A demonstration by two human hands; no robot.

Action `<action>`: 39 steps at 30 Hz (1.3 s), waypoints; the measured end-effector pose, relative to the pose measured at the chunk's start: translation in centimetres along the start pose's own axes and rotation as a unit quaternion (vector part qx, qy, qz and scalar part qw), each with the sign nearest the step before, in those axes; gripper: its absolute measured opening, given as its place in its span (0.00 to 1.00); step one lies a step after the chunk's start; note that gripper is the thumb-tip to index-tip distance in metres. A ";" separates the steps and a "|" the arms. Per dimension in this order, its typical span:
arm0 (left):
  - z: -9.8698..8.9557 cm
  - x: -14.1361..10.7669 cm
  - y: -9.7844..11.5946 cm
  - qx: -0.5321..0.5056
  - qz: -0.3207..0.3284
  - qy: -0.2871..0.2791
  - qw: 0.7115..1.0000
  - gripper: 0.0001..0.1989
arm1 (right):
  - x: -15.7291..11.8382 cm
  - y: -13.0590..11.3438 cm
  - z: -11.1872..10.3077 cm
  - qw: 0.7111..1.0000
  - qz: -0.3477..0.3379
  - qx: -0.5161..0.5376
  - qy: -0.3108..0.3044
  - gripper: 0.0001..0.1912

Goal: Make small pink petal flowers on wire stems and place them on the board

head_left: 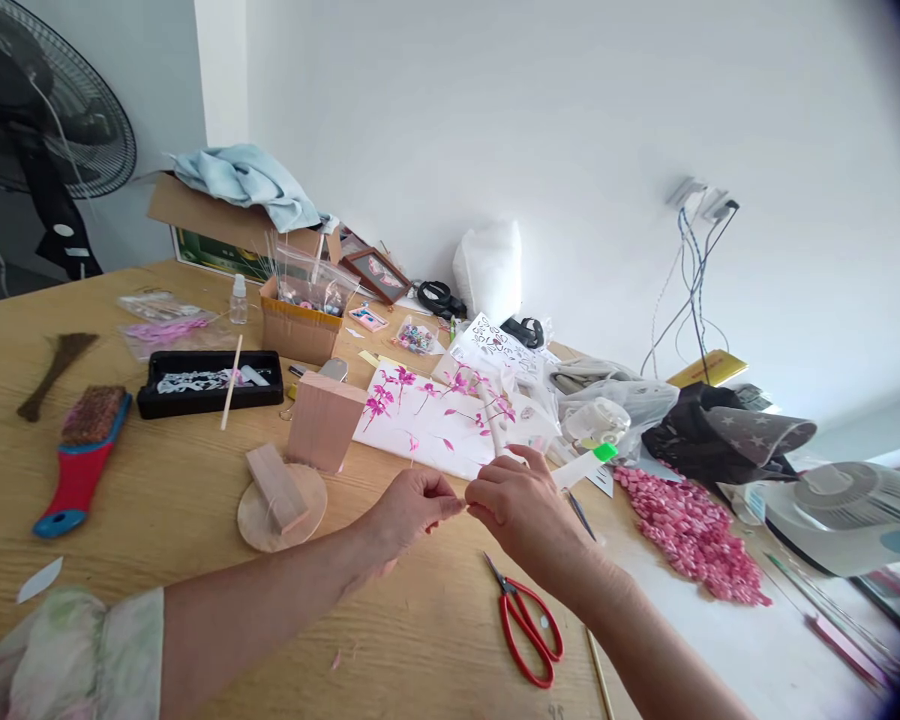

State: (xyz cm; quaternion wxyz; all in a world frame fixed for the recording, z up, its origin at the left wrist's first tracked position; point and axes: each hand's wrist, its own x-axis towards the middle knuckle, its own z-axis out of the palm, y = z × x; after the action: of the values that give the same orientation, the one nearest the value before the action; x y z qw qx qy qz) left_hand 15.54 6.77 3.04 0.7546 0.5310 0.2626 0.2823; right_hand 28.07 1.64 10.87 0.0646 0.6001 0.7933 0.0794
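Observation:
My left hand point(412, 512) and my right hand point(511, 505) meet over the front middle of the table, thumbs and fingertips pinched close together. Whatever lies between the fingertips is too small to make out. Just beyond them is a white sheet point(375, 425) with magenta flower sprigs point(403, 377) and loose petals. Red-handled scissors point(529, 630) rest slightly open below my right hand. A white tube with a green cap point(605, 452) shows right behind that hand. To the left of my left hand, a wooden block point(276, 488) lies on a round wooden disc point(251, 515).
An upright wooden block point(326, 420), a black tray point(206, 400) with a stick point(232, 385) across it, and a red-handled brush point(79, 465) stand left. Pink petals point(694, 535) are heaped at right, near a white appliance point(855, 520). A cardboard box point(300, 330) sits behind.

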 end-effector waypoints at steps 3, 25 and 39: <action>0.3 -0.1 0.1 -0.031 -0.020 0.006 0.999 0.10 | 0.1 0.1 0.2 1.000 -0.004 -0.003 -0.010 0.11; -3.0 -0.1 -0.8 0.620 0.150 -0.080 0.766 0.05 | 1.7 4.9 -0.7 0.977 0.146 -0.144 -0.061 0.10; -5.1 0.8 -1.9 0.666 0.124 0.016 0.736 0.08 | 5.8 7.7 -0.3 0.968 0.153 -0.170 -0.101 0.11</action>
State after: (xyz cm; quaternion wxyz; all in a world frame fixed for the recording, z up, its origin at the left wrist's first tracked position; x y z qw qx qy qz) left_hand 12.85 10.18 -0.36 0.1627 0.9208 0.3277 0.1349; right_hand 33.67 9.27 12.67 0.2324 0.6993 0.6564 0.1614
